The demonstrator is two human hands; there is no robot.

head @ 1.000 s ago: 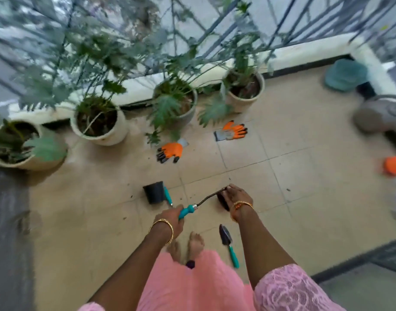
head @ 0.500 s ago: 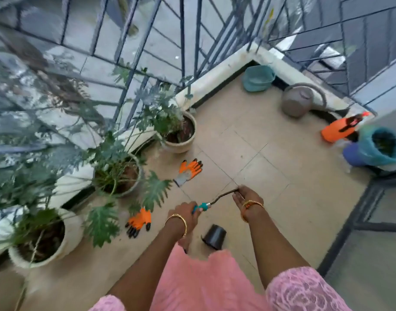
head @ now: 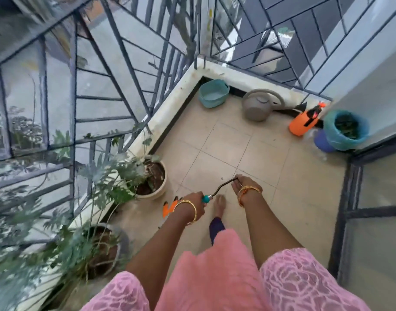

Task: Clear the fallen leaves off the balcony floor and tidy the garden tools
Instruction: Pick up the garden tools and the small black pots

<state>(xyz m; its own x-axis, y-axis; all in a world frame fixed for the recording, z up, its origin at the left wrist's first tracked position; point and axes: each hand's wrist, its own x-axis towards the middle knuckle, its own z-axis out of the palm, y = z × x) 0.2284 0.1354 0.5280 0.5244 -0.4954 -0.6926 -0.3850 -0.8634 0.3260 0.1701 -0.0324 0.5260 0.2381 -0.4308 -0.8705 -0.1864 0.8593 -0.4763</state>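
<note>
Both grips hold one garden tool point(head: 221, 187) w/ teal handle, our left hand point(head: 192, 204) round the handle, right hand point(head: 243, 184) pinching its dark metal end, prob. to carry it steady toward the teal basket point(head: 212, 93) at 12 o'clock.

I see a teal tub point(head: 212, 93) in the far corner, with a grey watering can point(head: 258, 107) beside it. Near the can lies an orange sprayer point(head: 303, 122), just beside a teal-lined bin point(head: 346, 130). Along the railing point(head: 80, 102) stand two potted plants point(head: 151, 176) point(head: 102, 250).
</note>
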